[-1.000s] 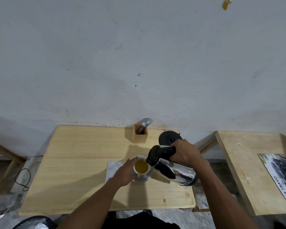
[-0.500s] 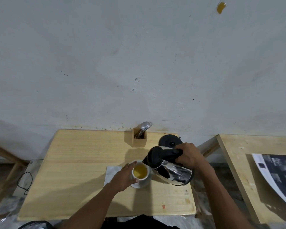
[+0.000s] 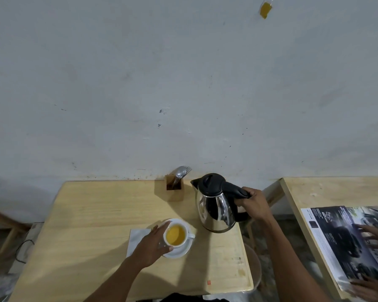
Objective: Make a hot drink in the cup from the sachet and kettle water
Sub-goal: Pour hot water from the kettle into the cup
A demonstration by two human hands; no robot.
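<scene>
Steel kettle (image 3: 216, 209) upright — spout pointing left, right hand (image 3: 254, 205) gripping handle, left hand (image 3: 153, 245) cupping cup (image 3: 176, 235).

Yellow-filled white cup (image 3: 176, 235) on saucer; upright steel kettle (image 3: 215, 209)

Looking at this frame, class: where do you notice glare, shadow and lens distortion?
Head view: glare streaks the steel kettle; the left hand and cup cast soft shadows on the table; wide-angle distortion bows the table edges; the magazine looks blurred.
</scene>
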